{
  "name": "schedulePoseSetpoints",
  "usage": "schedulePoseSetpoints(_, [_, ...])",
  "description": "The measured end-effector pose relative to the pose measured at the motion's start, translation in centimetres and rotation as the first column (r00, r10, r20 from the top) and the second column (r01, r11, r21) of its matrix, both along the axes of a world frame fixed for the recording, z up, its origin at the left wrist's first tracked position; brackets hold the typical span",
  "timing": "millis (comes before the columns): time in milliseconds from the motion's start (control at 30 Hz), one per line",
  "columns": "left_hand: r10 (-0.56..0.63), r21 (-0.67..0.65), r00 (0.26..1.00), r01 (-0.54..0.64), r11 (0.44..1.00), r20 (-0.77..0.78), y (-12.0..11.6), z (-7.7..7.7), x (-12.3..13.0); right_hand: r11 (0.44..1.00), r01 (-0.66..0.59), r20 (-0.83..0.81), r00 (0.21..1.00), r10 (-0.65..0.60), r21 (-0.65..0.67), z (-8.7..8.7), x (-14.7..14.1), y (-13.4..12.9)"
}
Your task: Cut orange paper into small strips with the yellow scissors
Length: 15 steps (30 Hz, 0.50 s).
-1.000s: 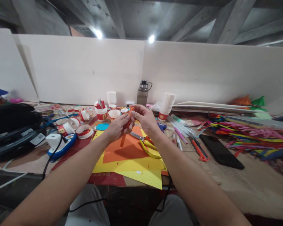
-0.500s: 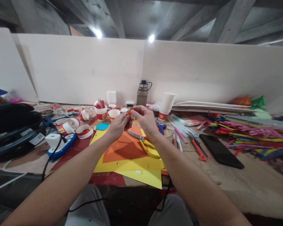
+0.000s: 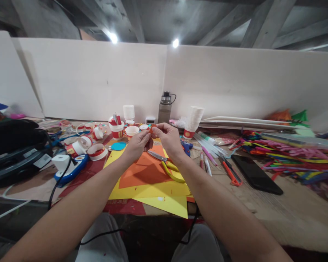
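Between my two hands is a small orange paper piece (image 3: 151, 129), mostly covered by the fingers. My left hand (image 3: 140, 142) pinches it from the left, while the fingertips of my right hand (image 3: 167, 137) grip its other side. Below them, an orange sheet (image 3: 144, 169) lies on larger yellow paper (image 3: 155, 192). Yellow-handled scissors (image 3: 172, 171) rest on the sheets, their blades pointing up and left, partly hidden by my right forearm. A blue paper disc (image 3: 118, 146) lies left of my left hand.
Paper cups (image 3: 117, 130), a cup stack (image 3: 192, 122) and a bottle (image 3: 164, 108) stand at the back. Cut cup rings (image 3: 97, 152) and a power strip (image 3: 73, 171) lie left. Rightward are markers, a red cutter (image 3: 231, 174), a phone (image 3: 256, 175) and colourful pipe cleaners (image 3: 297, 156).
Both hands stay nearly in place, with the fingers shifting slightly on the orange paper piece, which shows less now. The things on the table have not moved.
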<state>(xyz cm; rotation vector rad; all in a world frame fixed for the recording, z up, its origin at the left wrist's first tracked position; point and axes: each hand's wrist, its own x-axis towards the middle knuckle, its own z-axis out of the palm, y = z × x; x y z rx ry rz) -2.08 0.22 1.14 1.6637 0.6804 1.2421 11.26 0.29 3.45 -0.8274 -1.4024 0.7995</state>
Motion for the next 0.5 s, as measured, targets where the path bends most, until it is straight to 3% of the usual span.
schedulePoseSetpoints(300, [0.044, 0.002, 0.998, -0.044, 0.999, -0.037, 0.22, -0.1, -0.03, 0.999, -0.033, 0.021, 0.999, 0.033, -0.032, -0.1, -0.19, 0.12])
schedulePoseSetpoints(500, [-0.101, -0.132, 0.994, 0.107, 0.986, 0.046, 0.25, -0.19, 0.05, 0.996, 0.064, 0.02, 0.998, -0.063, -0.062, -0.17, 0.23, 0.47])
